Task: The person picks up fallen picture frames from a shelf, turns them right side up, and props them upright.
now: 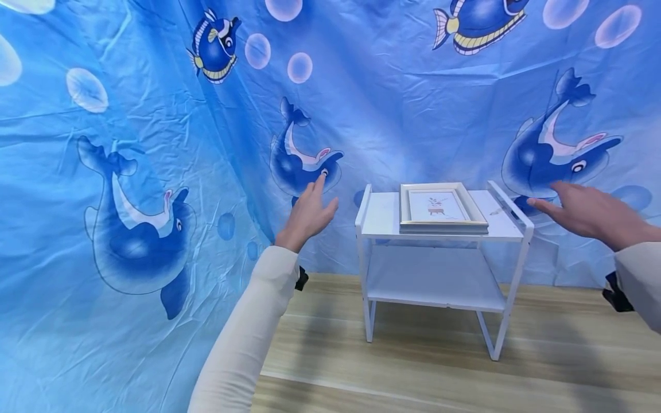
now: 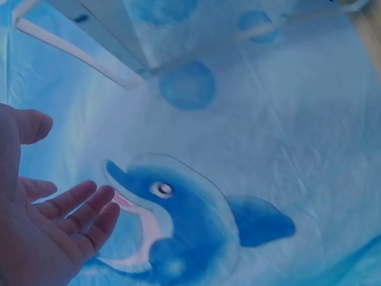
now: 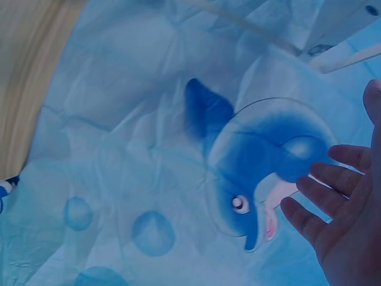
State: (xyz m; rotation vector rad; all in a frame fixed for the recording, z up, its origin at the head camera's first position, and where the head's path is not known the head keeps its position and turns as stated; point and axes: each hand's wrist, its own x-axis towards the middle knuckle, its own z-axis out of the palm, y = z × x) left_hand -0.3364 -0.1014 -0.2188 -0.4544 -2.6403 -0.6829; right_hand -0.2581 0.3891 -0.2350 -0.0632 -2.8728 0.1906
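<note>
A framed picture with a pale, silvery frame lies flat on the top shelf of a small white table. To the left of the table my left hand reaches forward in the air, thumb apart from the fingers. My right hand is raised beyond the table's right side, also holding nothing. Neither hand touches the table or the frame. In the left wrist view the left hand shows its palm and loosely bent fingers. The right hand looks much the same in the right wrist view.
A blue curtain printed with dolphins, fish and bubbles hangs behind the table and along the left. The table has a lower shelf and raised side rails. Wood-look flooring lies beneath.
</note>
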